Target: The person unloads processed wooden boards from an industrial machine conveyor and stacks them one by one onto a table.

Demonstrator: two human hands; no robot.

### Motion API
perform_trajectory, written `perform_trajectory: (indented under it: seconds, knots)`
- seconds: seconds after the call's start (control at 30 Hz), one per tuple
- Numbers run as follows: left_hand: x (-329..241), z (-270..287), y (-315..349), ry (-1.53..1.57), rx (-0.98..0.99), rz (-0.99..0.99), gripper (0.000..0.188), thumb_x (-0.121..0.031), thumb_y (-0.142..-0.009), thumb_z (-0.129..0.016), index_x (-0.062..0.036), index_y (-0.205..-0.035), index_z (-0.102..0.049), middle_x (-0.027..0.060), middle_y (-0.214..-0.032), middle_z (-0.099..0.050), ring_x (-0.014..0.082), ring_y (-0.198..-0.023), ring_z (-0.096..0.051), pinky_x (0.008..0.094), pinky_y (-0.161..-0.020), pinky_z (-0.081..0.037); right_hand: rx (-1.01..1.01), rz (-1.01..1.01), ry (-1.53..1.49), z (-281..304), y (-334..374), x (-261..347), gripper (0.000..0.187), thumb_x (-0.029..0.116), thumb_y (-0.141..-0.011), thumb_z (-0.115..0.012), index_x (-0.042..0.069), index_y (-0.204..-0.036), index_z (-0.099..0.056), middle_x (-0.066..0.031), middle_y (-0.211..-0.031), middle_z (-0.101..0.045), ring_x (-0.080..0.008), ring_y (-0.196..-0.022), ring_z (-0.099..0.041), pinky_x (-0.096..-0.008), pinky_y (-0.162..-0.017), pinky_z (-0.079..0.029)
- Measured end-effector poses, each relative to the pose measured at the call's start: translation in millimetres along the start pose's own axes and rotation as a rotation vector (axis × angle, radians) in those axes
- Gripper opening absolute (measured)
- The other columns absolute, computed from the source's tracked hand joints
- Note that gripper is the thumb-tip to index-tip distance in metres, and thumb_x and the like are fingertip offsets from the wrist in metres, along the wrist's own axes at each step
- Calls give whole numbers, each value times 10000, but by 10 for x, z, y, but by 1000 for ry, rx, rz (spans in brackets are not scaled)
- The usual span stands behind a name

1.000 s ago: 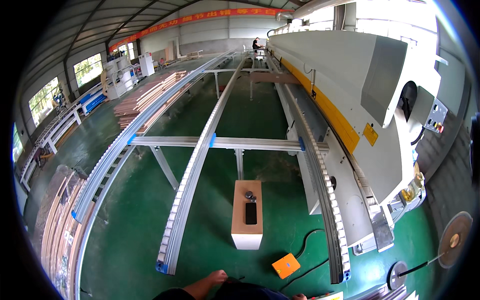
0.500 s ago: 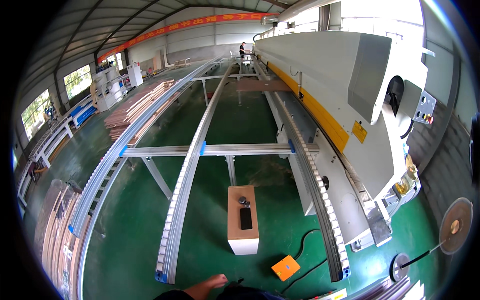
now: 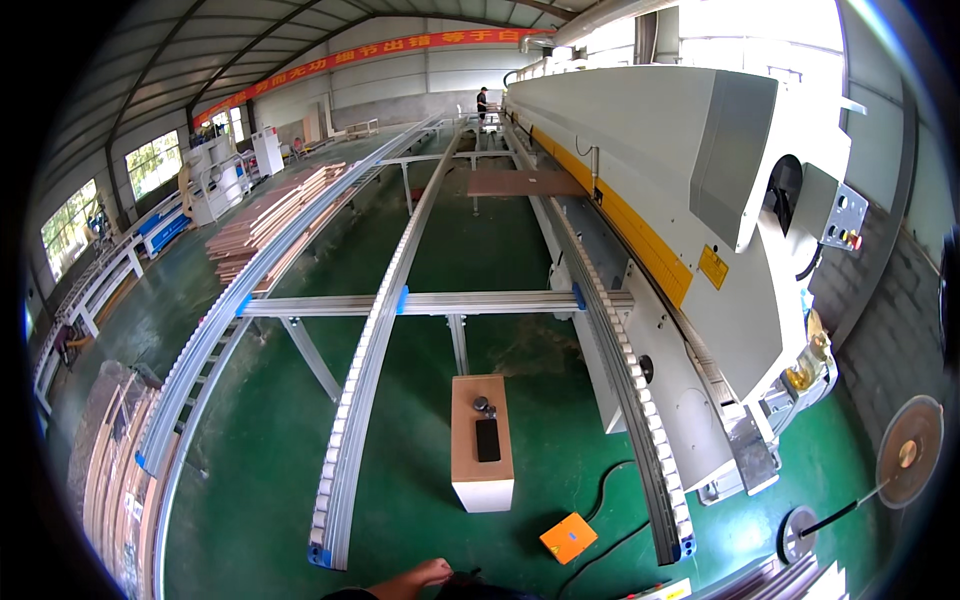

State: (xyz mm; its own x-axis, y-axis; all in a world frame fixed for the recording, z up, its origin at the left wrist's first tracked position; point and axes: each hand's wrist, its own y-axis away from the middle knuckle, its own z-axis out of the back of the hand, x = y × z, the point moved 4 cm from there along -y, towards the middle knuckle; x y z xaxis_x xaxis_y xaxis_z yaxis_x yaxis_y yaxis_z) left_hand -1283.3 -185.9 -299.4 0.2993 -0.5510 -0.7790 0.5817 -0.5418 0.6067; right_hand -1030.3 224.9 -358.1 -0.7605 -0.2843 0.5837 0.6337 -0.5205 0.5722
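Observation:
At the lower edge, my left hand (image 3: 430,573) rests in front of my body, fingers curled in and nothing visible in them. My right hand is out of view. Ahead of the hand stands a small box-like stand (image 3: 483,495) with a brown top and white front. On its top lie a black phone (image 3: 487,441) and a small dark round object (image 3: 481,403). Further off, a brown panel (image 3: 520,183) lies across the roller rails beside the long grey and yellow machine (image 3: 640,150).
Roller rails (image 3: 378,345) run away from me, joined by a crossbar (image 3: 460,303). An orange box (image 3: 569,538) and a black cable lie on the green floor. Board stacks (image 3: 275,215) stand left. A control panel (image 3: 846,217) is at right. A person (image 3: 482,102) stands far off.
The brown panel has come nearer along the rails. My left hand has dropped slightly toward the lower edge. The view has shifted a little.

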Motion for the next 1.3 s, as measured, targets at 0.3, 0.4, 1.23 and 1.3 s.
perform_trajectory:
  seconds: [0.3, 0.4, 1.23, 1.3]
  knots:
    - [227, -120, -48, -27, -61, 167, 285, -312, -801, -634, -63, -940, -617, 45, -715, -610, 124, -602, -558, 303, -529, -454, 22, 20, 10, -42, -31, -121, 315, 244, -859, -513, 6, -1035, -620, -178, -927, -652, -280, -834, -601, -372, -747, -484]
    - [184, -179, -24, 40, -85, 187, 246, -294, -803, -630, -67, -897, -616, 28, -654, -579, 119, -548, -524, 297, -472, -410, 38, 31, 27, -98, -84, -283, 317, 245, -858, -515, 5, -1036, -620, -180, -927, -652, -281, -831, -601, -372, -745, -484]
    - [-346, 92, 8, -113, -264, 131, 196, -227, -817, -607, -46, -893, -610, 42, -669, -628, 148, -551, -577, 287, -502, -450, 5, -43, -25, 133, 108, -404, 467, 356, -769, -655, -1, -1069, -625, -189, -961, -658, -272, -861, -607, -370, -786, -478]
    - [-481, 141, -26, -34, -276, 143, 212, -228, -823, -610, -46, -932, -606, 47, -722, -642, 151, -584, -592, 287, -535, -471, -14, -35, -26, 143, 120, -429, 462, 355, -769, -655, -2, -1061, -628, -192, -954, -658, -272, -858, -607, -370, -783, -478]
